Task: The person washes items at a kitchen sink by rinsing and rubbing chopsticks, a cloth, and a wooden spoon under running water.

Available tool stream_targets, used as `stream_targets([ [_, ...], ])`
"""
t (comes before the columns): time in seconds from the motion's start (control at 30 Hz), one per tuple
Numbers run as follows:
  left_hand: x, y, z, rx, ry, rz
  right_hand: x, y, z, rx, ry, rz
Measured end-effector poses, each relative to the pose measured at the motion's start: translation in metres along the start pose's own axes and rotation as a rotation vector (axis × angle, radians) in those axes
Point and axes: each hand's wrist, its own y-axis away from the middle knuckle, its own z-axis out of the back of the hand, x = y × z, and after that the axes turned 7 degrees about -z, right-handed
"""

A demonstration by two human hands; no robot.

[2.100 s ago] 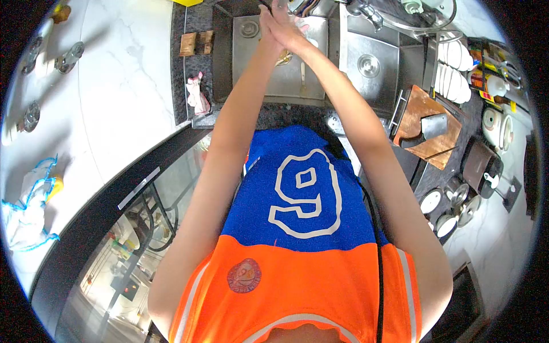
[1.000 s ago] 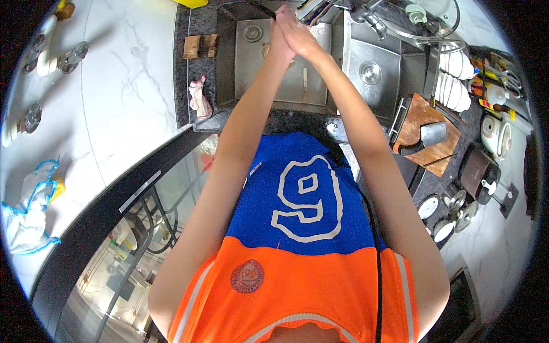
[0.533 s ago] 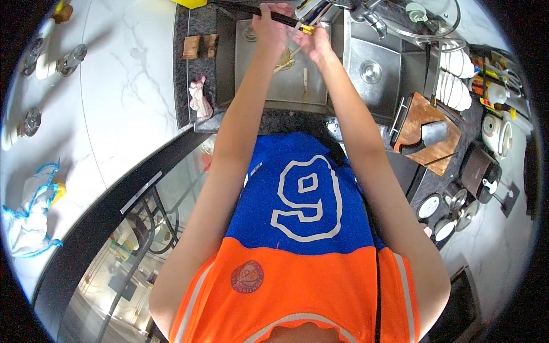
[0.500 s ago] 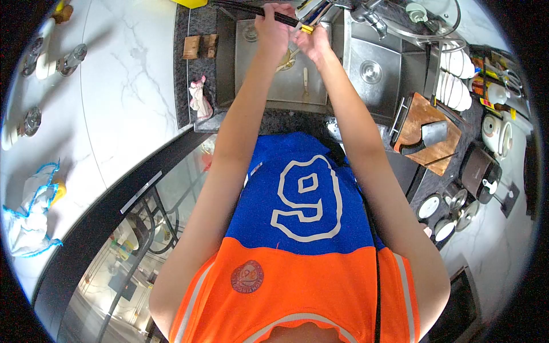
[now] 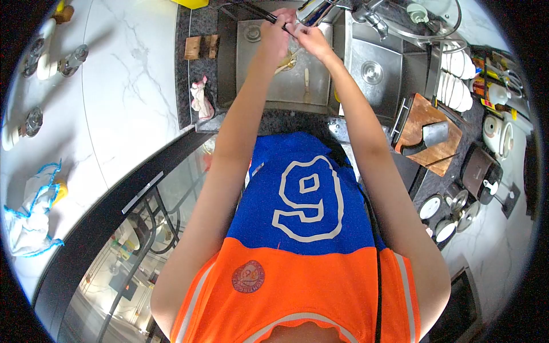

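Note:
My left hand (image 5: 275,35) is closed around a bundle of thin black sticks (image 5: 258,11), which look like chopsticks, above the left sink basin (image 5: 243,86). My right hand (image 5: 312,40) is pinched at their right end, touching the left hand. That end is hidden by the fingers. Right above the hands is a shiny chrome faucet head (image 5: 314,11). Below them in the basin lie a pale-handled utensil (image 5: 306,80) and some pale, slender pieces (image 5: 284,67) by the drain.
A second basin (image 5: 389,88) is on the right, with a faucet (image 5: 372,22) behind it. Farther right are white dishes (image 5: 449,86) and a wooden board (image 5: 414,126) with a cleaver (image 5: 436,134). Left of the sink lie a pinkish cloth (image 5: 201,100) and wooden blocks (image 5: 193,48).
Earlier my palms were pressed together; then they parted with the black sticks and their yellow ends showing. Now the right hand has closed over that end, and the sticks slant more steeply.

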Motion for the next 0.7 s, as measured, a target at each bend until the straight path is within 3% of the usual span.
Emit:
stream_targets([
  [0.03,0.006,0.003,0.004,0.009,-0.049,0.045,0.016,0.019,0.004,-0.063,0.008,0.151],
  [0.2,0.027,-0.011,0.015,-0.073,-0.026,0.219,0.009,0.038,0.008,-0.2,-0.011,0.249],
  [0.27,0.015,-0.012,-0.002,-0.132,0.034,0.235,0.005,0.049,0.015,-0.202,0.137,0.11],
  [0.33,-0.013,-0.011,-0.027,-0.269,0.27,-0.032,0.002,0.06,0.015,-0.222,0.143,0.085],
  [0.4,0.015,-0.04,0.015,-0.236,0.174,-0.063,0.003,0.068,0.017,-0.231,0.159,0.017],
  [0.47,0.005,-0.034,0.012,0.02,0.29,0.039,0.016,0.075,0.021,-0.214,0.211,0.011],
  [0.5,0.01,-0.03,0.0,-0.157,0.183,0.02,0.024,0.079,0.023,-0.308,0.298,-0.043],
  [0.57,0.034,-0.025,-0.002,-0.2,0.198,0.053,0.034,0.076,0.022,-0.405,0.387,-0.098],
  [0.6,0.046,-0.023,0.0,-0.246,0.21,0.086,0.037,0.067,0.021,-0.455,0.281,0.044],
  [0.63,0.047,-0.013,-0.004,-0.252,0.102,0.107,0.04,0.055,0.019,-0.503,0.172,0.187],
  [0.67,0.044,-0.003,-0.009,-0.251,0.101,0.108,0.04,0.041,0.01,-0.503,0.171,0.187],
  [0.7,0.041,0.007,-0.015,-0.136,0.259,0.213,0.041,0.028,-0.001,-0.49,0.228,0.051],
])
